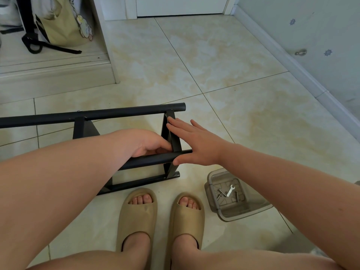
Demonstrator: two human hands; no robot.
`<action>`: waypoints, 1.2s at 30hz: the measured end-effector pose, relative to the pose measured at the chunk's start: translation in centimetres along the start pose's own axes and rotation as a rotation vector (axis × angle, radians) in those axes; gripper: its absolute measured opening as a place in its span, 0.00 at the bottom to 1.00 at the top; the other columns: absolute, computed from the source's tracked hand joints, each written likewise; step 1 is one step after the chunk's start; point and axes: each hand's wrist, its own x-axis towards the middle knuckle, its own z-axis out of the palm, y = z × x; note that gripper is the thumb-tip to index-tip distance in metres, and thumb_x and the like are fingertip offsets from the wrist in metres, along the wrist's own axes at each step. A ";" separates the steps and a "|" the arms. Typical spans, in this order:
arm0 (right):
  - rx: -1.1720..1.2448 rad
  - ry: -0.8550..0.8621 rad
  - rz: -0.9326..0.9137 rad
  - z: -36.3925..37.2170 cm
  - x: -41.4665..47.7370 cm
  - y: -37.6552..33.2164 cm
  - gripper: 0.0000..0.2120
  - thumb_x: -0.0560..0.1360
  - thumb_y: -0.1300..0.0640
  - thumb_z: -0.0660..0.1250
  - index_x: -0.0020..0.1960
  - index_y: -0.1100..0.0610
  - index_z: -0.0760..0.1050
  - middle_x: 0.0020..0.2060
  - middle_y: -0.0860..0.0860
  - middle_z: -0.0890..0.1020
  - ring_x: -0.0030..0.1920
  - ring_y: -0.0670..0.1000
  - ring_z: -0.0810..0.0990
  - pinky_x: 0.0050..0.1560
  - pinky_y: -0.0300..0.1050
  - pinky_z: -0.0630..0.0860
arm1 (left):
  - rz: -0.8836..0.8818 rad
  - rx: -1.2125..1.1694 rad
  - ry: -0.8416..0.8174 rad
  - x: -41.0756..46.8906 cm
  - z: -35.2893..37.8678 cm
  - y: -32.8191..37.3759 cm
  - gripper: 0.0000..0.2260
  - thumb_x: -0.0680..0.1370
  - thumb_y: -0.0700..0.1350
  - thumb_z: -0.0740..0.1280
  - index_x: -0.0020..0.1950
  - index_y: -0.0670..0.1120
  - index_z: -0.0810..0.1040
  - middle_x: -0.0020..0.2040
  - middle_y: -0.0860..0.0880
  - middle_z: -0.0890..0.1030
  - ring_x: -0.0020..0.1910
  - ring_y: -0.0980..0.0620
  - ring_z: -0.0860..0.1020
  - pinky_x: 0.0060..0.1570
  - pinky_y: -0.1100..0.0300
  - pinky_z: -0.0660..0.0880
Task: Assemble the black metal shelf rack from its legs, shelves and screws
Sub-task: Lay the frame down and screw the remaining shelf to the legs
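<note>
The black metal rack (93,114) lies on its side on the tiled floor, its tube legs running left to right and two shelves standing on edge between them. My left hand (144,143) reaches inside the frame, fingers curled against the right-hand shelf (172,137) just above the near leg (152,159). My right hand (194,143) lies flat with straight fingers against the outer face of that same shelf, thumb touching the near leg's end.
A clear plastic box (212,190) stands on the floor at the right and holds a small flat wrench (230,190) and a few screws (221,193). My feet in beige slippers (138,215) are just in front of the rack. A wall runs along the right; a bag sits back left.
</note>
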 end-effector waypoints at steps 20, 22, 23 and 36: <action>0.017 -0.003 0.000 0.0 -0.1 -0.2 0.48 0.76 0.38 0.70 0.83 0.53 0.45 0.82 0.46 0.43 0.81 0.45 0.41 0.80 0.50 0.38 | -0.016 -0.114 -0.046 -0.2 0.0 -0.1 0.07 0.80 0.42 0.66 0.46 0.42 0.84 0.40 0.46 0.85 0.36 0.52 0.83 0.43 0.60 0.80; 0.013 -0.004 0.000 0.0 -0.1 -0.3 0.48 0.76 0.38 0.70 0.83 0.53 0.45 0.82 0.46 0.42 0.81 0.45 0.41 0.80 0.50 0.38 | -0.028 -0.090 -0.048 -0.2 0.0 -0.1 0.07 0.80 0.43 0.67 0.45 0.43 0.83 0.39 0.47 0.85 0.35 0.52 0.82 0.42 0.60 0.79; 0.012 -0.004 -0.001 0.0 -0.1 -0.3 0.48 0.76 0.38 0.70 0.83 0.53 0.45 0.82 0.46 0.42 0.81 0.45 0.41 0.80 0.50 0.38 | -0.030 -0.058 -0.041 -0.2 0.1 0.0 0.08 0.80 0.43 0.66 0.45 0.43 0.83 0.38 0.47 0.85 0.34 0.52 0.82 0.40 0.60 0.79; 0.000 0.006 -0.014 0.2 -0.1 -0.2 0.49 0.75 0.37 0.69 0.83 0.53 0.45 0.82 0.47 0.43 0.81 0.45 0.42 0.80 0.48 0.37 | 0.009 -0.023 -0.024 -0.5 0.1 0.3 0.07 0.80 0.37 0.64 0.48 0.41 0.82 0.39 0.45 0.85 0.34 0.51 0.84 0.34 0.61 0.78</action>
